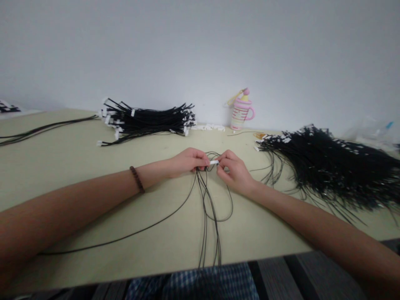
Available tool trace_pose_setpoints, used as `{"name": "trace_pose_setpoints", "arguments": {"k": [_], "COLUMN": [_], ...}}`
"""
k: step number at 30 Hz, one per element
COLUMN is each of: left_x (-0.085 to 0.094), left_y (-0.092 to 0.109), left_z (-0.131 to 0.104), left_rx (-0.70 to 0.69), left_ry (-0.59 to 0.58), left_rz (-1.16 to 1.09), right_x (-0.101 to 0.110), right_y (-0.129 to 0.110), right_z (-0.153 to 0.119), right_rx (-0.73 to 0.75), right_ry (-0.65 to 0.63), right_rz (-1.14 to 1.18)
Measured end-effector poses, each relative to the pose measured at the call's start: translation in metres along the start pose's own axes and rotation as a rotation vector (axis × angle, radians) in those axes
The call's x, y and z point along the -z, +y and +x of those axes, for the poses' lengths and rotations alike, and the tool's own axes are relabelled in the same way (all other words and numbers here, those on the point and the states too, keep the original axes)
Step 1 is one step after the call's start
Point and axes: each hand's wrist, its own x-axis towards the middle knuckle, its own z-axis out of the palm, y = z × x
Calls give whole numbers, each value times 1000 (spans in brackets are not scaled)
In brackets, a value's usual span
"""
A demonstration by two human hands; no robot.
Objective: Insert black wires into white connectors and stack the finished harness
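Note:
A small white plastic connector point(213, 162) sits between my two hands above the table. My left hand point(193, 161) is closed in a pinch around its left end. At the connector's right end, my right hand point(233, 168) is closed too, its fingertips pressed on what looks like the end of a thin black wire point(231, 204); the exact grip is too small to make out. Several black wires point(215, 216) hang from beneath my left hand, loop between the hands and run down over the table's front edge. One long wire point(150, 227) curves away to the left.
A bundle of black cables point(146, 121) with white connectors lies behind on the left. A large pile of loose black wires point(337, 166) covers the right. Small white connectors point(212, 127) and a pink-striped cup-shaped item point(240, 112) are near the wall. The pale table point(125, 254) ends before my lap.

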Motion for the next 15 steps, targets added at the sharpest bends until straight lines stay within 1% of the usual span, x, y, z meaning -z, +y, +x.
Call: {"name": "trace_pose_setpoints", "arguments": {"k": [8, 15], "left_x": [0, -1], "left_y": [1, 1], "left_z": [0, 0], "left_rx": [0, 9], "left_ry": [7, 36], "left_rz": [12, 3], "right_x": [1, -1], "right_y": [-3, 0], "right_z": [0, -1], "right_rx": [-18, 33], "right_ry": [-41, 37], "right_rz": [-36, -33]}}
